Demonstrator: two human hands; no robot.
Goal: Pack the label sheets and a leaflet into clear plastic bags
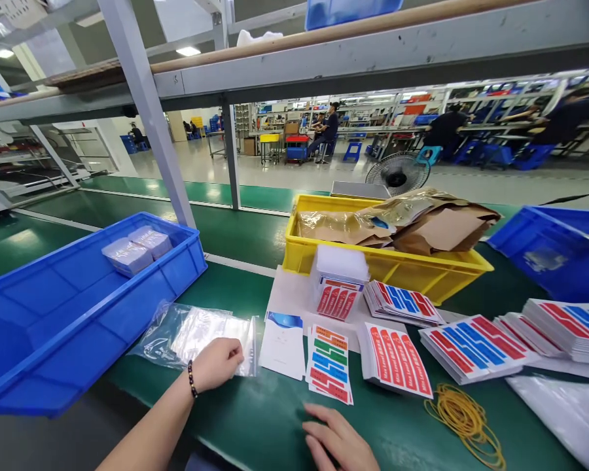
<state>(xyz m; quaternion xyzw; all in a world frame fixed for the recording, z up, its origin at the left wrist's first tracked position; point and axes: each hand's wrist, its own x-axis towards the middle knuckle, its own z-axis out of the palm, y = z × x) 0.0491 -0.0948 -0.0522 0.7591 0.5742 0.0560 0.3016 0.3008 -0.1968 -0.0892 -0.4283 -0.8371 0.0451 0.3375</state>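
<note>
My left hand [218, 364], with a beaded bracelet at the wrist, lies closed on the clear plastic bags [201, 330]; its curled fingertips are at their right edge, and whether they pinch one is hidden. My right hand [338, 437] is low in the middle over the green table, fingers apart and holding nothing. Just above it lie cards with coloured stripes [330, 363], beside a white booklet [283, 347] with a blue top. Further right are red-striped label cards [396, 360] and red-and-blue cards [478, 347].
A blue bin [93, 314] at left holds wrapped packs. Behind the cards stands a yellow bin [387, 261] with brown paper. Rubber bands [466, 422] lie at right, near a white plastic bag [569, 412]. Another blue bin [550, 252] sits far right. Seated people are in the background.
</note>
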